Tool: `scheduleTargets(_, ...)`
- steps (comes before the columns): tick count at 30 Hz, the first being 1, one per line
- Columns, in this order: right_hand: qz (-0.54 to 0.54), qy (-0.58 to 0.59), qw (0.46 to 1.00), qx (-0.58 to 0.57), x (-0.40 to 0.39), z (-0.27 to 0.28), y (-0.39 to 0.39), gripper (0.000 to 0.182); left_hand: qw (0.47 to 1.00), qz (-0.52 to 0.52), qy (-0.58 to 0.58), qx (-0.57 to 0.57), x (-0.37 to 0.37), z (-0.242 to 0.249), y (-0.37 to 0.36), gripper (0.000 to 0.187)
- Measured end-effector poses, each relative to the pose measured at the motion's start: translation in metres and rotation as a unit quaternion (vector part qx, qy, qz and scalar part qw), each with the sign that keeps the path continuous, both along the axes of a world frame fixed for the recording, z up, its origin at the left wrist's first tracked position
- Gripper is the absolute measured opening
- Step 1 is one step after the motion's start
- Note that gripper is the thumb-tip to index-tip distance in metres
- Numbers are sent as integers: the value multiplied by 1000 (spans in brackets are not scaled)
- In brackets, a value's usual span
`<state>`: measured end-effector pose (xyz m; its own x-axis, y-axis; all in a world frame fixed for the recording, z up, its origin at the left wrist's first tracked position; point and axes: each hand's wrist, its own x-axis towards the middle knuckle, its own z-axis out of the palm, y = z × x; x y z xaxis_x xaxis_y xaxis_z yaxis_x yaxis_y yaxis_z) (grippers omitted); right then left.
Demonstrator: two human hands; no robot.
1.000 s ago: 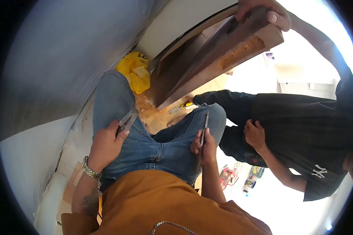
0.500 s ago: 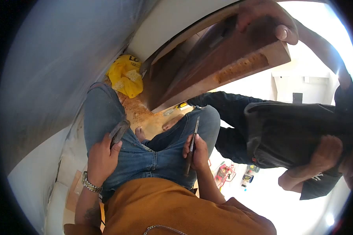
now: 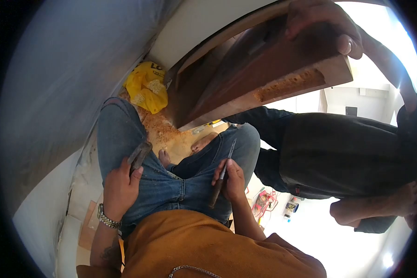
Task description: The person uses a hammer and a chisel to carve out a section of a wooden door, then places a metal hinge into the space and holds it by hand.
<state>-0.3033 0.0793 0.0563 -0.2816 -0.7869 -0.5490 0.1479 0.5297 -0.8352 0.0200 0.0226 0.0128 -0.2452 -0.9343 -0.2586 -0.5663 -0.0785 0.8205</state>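
My left hand (image 3: 121,187), with a metal watch on the wrist, is closed around a dark, blunt hammer-like tool (image 3: 140,154) above my left thigh. Part of that tool is hidden under my fingers. In my right hand (image 3: 233,181) is a chisel (image 3: 224,171), its narrow metal blade pointing away from me and its dark handle toward my lap. Beyond my knees stands a brown wooden door (image 3: 245,74), tilted on edge. A rough recess (image 3: 289,85) is cut into its narrow edge. Another person's hand (image 3: 326,23) grips the door's upper end.
A person in dark clothes (image 3: 347,155) stands close on the right. By the wall lies a yellow plastic bag (image 3: 148,88), with wood shavings (image 3: 164,129) on the floor beside it. A red-framed item (image 3: 264,201) and a bottle (image 3: 291,207) are on the floor at right.
My right hand has shifted slightly left, with the chisel's handle swinging left. The other person's lower arm has moved right and their torso has shifted. The door's upper end has moved slightly right and down.
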Motion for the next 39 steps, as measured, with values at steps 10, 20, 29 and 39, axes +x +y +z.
scheduleTargets(10,92,-69,984,-134,72,71,-59,36,1000,-10,9,2,2,0,3,39)
scheduleTargets(20,40,-217,943,-250,90,107,-114,37,989,46,131,41,12,12,20,18)
scheduleTargets(29,34,-204,942,-266,94,111,-110,37,982,36,137,-124,17,45,14,20)
scheduleTargets(39,1,-269,923,-274,107,115,-111,38,948,40,135,-284,35,62,33,27)
